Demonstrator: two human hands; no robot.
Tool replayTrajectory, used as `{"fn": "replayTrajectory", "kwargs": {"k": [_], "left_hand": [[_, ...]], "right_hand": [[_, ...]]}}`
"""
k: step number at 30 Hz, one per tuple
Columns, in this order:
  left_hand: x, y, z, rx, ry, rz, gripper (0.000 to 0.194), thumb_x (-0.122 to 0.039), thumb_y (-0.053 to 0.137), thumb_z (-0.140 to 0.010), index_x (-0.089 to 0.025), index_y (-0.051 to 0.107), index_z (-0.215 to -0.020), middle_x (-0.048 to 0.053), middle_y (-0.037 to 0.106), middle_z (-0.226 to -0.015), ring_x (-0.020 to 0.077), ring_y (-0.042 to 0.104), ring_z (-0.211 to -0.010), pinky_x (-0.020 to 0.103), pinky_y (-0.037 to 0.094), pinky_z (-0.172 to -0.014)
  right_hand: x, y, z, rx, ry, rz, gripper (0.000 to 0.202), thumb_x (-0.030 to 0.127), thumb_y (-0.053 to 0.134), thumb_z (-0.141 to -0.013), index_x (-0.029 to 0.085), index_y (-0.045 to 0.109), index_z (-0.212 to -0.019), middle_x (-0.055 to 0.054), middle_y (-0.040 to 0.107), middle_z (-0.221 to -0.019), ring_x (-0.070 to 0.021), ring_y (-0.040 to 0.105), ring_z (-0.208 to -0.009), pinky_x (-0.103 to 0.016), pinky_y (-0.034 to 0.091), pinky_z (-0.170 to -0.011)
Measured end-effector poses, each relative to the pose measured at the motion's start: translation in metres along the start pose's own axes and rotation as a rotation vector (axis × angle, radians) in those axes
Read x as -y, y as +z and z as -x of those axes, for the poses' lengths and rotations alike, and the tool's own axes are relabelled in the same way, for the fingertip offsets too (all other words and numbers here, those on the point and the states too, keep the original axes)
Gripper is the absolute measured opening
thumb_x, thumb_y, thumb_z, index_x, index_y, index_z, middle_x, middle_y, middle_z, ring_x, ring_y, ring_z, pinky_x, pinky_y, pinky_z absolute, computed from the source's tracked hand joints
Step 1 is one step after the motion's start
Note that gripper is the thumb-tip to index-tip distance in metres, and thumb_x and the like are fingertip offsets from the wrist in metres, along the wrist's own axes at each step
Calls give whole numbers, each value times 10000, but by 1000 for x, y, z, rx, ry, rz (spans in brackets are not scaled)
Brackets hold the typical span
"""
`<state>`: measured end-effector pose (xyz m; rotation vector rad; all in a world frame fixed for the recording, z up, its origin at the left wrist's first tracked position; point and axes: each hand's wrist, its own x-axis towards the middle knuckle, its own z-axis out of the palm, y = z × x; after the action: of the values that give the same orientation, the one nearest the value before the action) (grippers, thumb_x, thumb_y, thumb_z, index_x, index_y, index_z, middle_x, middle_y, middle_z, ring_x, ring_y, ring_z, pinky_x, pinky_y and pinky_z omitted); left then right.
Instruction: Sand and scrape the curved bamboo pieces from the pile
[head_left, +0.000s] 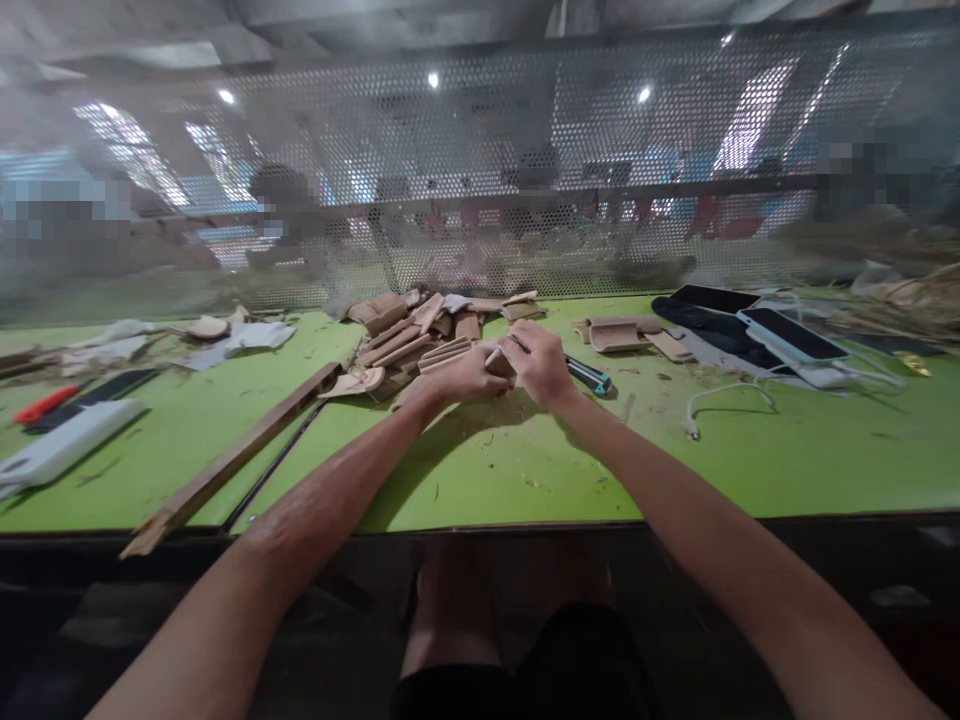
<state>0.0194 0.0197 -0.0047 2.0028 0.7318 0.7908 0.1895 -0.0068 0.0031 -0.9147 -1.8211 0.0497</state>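
My left hand (471, 372) is closed around a small, pale brown, curved piece (493, 357) that looks like dry bark or plant sheath. Close against it, my right hand (541, 362) is wrapped around a black and teal utility knife (590, 376), whose handle sticks out to the right behind the palm. Its blade end is mostly hidden by the fingers. Just beyond both hands lies a heap of similar brown curved pieces (395, 342). A few more curved pieces (616, 334) rest to the right of my right hand.
A long wooden strip (240, 450) lies aslant on the green table (510, 480), overhanging its front edge. Phones (795, 333) and a white cable (731, 388) are at right; a white power bank-like object (71, 440) and red-handled tool (46, 404) at left. A perforated metal screen (465, 130) stands behind.
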Motion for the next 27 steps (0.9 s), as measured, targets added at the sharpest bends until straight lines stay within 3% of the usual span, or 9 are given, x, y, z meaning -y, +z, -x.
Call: {"fn": "replayTrajectory", "kwargs": {"k": [6,10,15,21,25,27], "left_hand": [[-3,-2,2,-11,-15,-78,212,-218,722,-676,-125,643,-848,32,696,-781,131,635,-674,234,513,-626],[1,-1,1,-12,7,-39,229,-225,704,-685,-130,636,-881,22,687,-794,111,607,-647,221,488,-597],[0,-1,-1,15,-18,-53,284,-248,734,-672,-123,636,-908,42,695,-800,125,626,-656,235,495,-598],[-2,-1,2,11,-1,20,236,-237,724,-679,-125,632,-866,24,673,-746,110,600,-607,233,492,-585],[-3,-1,1,9,-31,4,287,-228,755,-654,-113,653,-897,40,694,-772,121,624,-639,237,509,-610],[-3,-1,0,23,-36,44,271,-238,758,-658,-112,643,-869,38,685,-742,123,621,-618,236,503,-588]], "right_hand": [[-11,-11,-5,126,55,10,393,324,572,-926,242,380,-594,14,445,-602,-160,438,-646,-323,340,-658],[-3,-10,-9,104,21,-40,363,343,553,-942,243,389,-633,8,482,-650,-158,440,-652,-324,350,-665],[-5,-18,-10,232,40,-39,408,374,572,-934,241,386,-595,15,438,-607,-154,413,-628,-329,316,-643],[-3,-19,-10,191,58,-104,365,381,559,-931,235,406,-634,14,464,-662,-149,429,-651,-321,334,-658],[-8,-25,-11,310,83,-67,376,389,591,-903,227,436,-601,19,453,-623,-145,421,-622,-322,306,-629],[-7,-25,-13,303,80,-80,379,384,582,-903,225,428,-595,18,448,-627,-145,423,-632,-322,310,-636]]}}
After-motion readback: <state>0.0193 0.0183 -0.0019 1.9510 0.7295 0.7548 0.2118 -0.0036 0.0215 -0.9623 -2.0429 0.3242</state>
